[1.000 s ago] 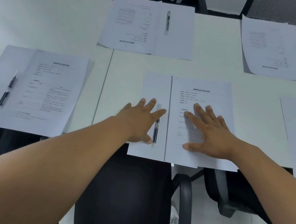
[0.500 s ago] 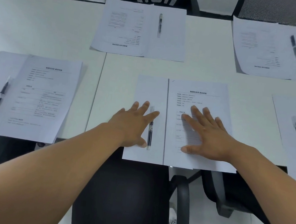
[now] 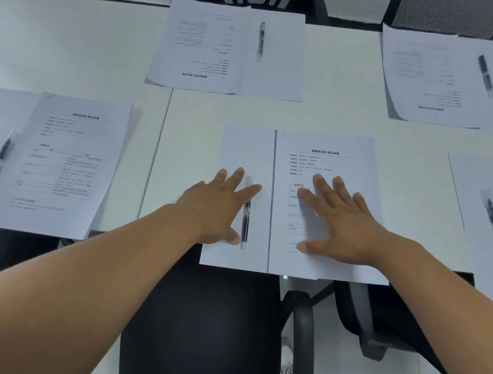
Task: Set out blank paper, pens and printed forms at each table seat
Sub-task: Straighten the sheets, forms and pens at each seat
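Left hand (image 3: 216,206) lies flat, fingers released, beside the pen (image 3: 246,212) on blank paper (image 3: 245,149); right hand (image 3: 341,221), fingers spread, presses the printed form (image 3: 325,153) beside the pen.

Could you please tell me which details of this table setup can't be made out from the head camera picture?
- Printed form at the near middle seat: small body text is unreadable, and the right hand covers its table.
- Blank sheet: the left hand covers part of it, beside the pen.
- Far-right set: cut off by the frame edge.
- Far forms: upside down, too faint to read.
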